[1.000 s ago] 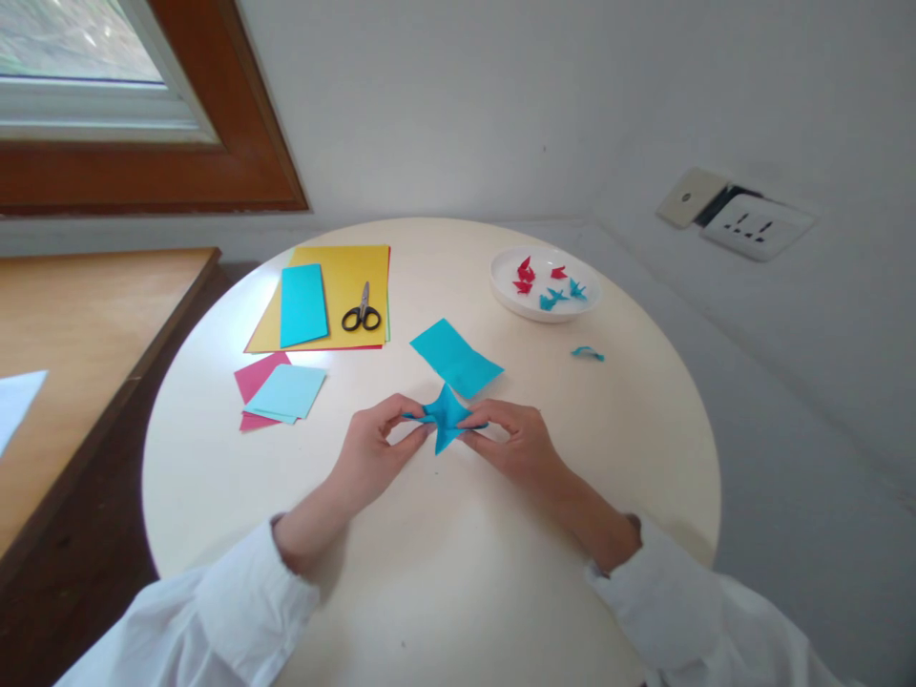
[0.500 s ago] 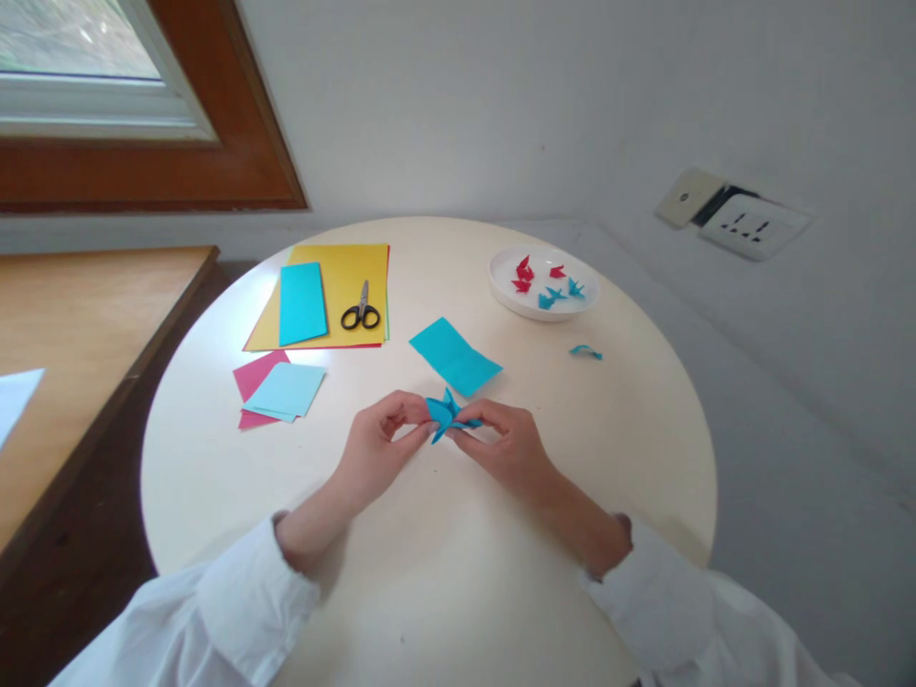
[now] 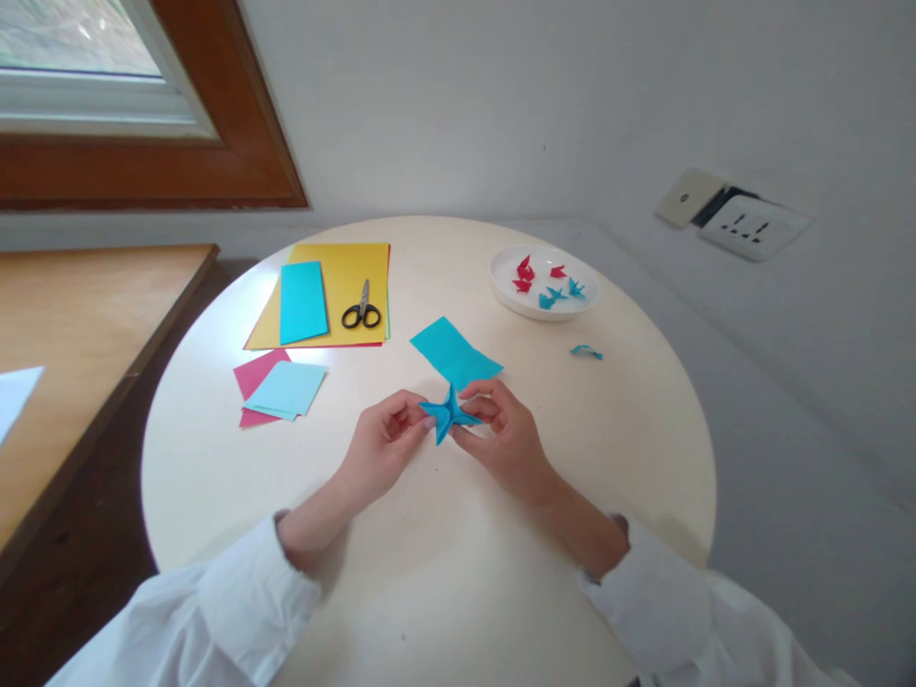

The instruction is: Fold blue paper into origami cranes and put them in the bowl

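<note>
A blue folded paper crane (image 3: 449, 414) is held between my two hands above the table, its points spread in a star shape. My left hand (image 3: 386, 434) pinches its left point between thumb and fingers. On the other side, my right hand (image 3: 505, 434) grips the right part, thumb below and fingers bent, with the index finger raised off the paper. Just behind the hands lies a creased blue sheet of paper (image 3: 454, 351), partly covered by the right fingers.
A white dish (image 3: 501, 294) at the back right holds several small red and blue folded cranes. A curled blue strip (image 3: 587, 352) lies before it. Black-handled scissors (image 3: 362, 310) and a blue rectangle (image 3: 303, 303) rest on yellow sheets (image 3: 350, 262). Pale blue squares (image 3: 286, 389) overlap pink ones (image 3: 259, 374).
The crane has turned and its points show spread wider. My right index finger has lifted from the paper, and my left fingers have shifted slightly on the left point.
</note>
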Available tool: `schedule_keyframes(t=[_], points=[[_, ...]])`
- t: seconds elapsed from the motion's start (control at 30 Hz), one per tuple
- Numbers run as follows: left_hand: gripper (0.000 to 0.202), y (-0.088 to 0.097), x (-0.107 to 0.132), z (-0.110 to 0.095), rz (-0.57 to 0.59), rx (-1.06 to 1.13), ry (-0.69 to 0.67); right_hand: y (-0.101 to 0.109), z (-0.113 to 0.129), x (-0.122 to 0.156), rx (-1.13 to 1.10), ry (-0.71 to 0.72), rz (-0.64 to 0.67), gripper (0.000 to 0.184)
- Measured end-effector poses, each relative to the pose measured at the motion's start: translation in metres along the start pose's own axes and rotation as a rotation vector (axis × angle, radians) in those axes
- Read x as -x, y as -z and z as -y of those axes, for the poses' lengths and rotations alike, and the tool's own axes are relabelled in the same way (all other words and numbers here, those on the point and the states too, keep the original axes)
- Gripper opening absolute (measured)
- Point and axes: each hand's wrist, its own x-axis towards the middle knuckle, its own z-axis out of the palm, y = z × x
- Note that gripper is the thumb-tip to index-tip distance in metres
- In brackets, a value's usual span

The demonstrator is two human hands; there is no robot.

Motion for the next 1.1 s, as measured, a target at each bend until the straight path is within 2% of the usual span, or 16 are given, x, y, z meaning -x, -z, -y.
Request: schedule_keyframes(t=[0.2, 0.37, 0.63, 0.9, 1.1], points=[[0.010, 0.0003, 0.0006, 0.0025, -0.019, -0.027, -0.070, 0.0005, -0.0026, -0.0029, -0.034, -0.077, -0.032, 0.024], [0.007, 0.0006, 0.0015, 0.0061, -0.009, -0.110, -0.137, 0.0013, -0.0030, -0.0026, 0.051, -0.032, 0.010, 0.010], [0.009, 0.0022, 0.0025, 0.0089, 0.037, -0.184, -0.188, 0.0024, -0.0006, -0.0016, 0.129, -0.019, 0.086, 0.008], [0.010, 0.0017, 0.0041, 0.0065, 0.090, -0.142, -0.151, 0.0027, 0.0015, -0.0025, 0.154, -0.007, 0.078, 0.006], [0.007, 0.0001, 0.0031, 0.0051, 0.044, -0.183, -0.105, 0.0025, 0.0029, -0.0021, 0.160, 0.009, 0.098, 0.005]])
